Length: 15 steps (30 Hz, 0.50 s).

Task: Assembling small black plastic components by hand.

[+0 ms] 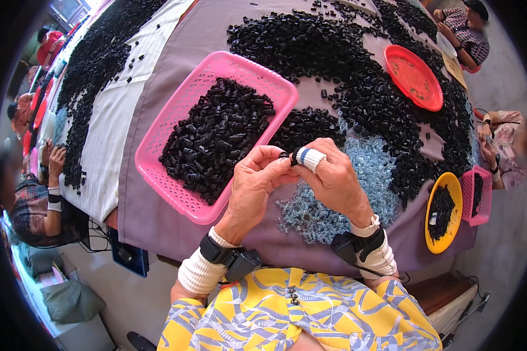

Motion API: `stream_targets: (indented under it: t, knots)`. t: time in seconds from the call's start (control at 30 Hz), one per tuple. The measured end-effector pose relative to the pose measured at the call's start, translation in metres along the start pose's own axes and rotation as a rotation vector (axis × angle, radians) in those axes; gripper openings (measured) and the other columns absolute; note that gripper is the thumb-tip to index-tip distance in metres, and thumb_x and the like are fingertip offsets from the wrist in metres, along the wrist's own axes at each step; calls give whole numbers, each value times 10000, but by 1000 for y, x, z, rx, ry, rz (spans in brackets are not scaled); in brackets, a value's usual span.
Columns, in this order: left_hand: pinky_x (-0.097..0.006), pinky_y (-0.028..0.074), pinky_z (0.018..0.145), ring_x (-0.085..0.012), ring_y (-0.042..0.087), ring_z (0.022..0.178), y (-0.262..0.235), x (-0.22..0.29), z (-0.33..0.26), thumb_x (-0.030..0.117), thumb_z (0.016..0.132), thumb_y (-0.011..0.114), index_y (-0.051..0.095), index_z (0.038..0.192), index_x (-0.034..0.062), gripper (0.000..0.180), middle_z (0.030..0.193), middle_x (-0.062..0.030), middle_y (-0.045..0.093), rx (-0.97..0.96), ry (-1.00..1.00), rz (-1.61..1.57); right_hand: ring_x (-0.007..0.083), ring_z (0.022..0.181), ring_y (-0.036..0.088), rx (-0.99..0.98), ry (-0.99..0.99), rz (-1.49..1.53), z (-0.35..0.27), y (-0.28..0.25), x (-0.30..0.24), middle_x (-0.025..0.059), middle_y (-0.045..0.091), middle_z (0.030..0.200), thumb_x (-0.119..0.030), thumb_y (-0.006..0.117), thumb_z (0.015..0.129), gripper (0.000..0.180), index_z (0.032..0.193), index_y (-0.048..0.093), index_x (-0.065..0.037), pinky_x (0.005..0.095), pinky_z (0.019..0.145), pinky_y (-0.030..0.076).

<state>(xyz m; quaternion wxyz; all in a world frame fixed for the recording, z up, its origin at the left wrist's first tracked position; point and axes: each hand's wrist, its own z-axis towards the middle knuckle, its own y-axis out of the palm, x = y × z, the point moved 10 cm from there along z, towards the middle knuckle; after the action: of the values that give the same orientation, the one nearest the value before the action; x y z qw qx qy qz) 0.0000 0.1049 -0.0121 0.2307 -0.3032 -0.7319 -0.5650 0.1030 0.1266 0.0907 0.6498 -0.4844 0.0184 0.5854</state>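
My left hand (252, 190) and my right hand (336, 181) meet above the near side of the table. Between their fingertips is a small black plastic piece (287, 156), mostly covered by the fingers; both hands pinch at it. A white finger sleeve with blue stripes (309, 158) wraps a finger of my right hand. Just left of my hands stands a pink perforated basket (149, 153), filled with small black plastic pieces (216, 134). Under and beside my right hand lies a loose heap of tiny shiny pale-blue pieces (372, 167) that look like small springs.
Large heaps of black pieces (298, 44) spread over the cloth-covered table (175, 58). A red plate (413, 76) lies at the far right. Nearer right are a yellow plate (458, 202) and a small pink basket (479, 219). Other people sit at the left and right.
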Motion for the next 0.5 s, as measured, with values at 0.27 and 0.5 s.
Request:
stream_targets:
  t: [0.27,0.5]
  knots:
    - [-279,553,756,-137,652,795,3,6,-3,21,862,641,563,1000,4,159,905,-56,645,1,101,96,306,770,572,-72,43,-66,1,2,-1,124,582,773,-38,620,771,57,801,587,-3,404,728,437]
    - [-280,543,767,-130,652,795,5,13,-6,13,875,622,570,1014,8,149,924,-66,664,3,179,189,319,799,566,-116,144,2,0,7,7,144,592,795,-55,611,798,81,829,584,14,408,711,432]
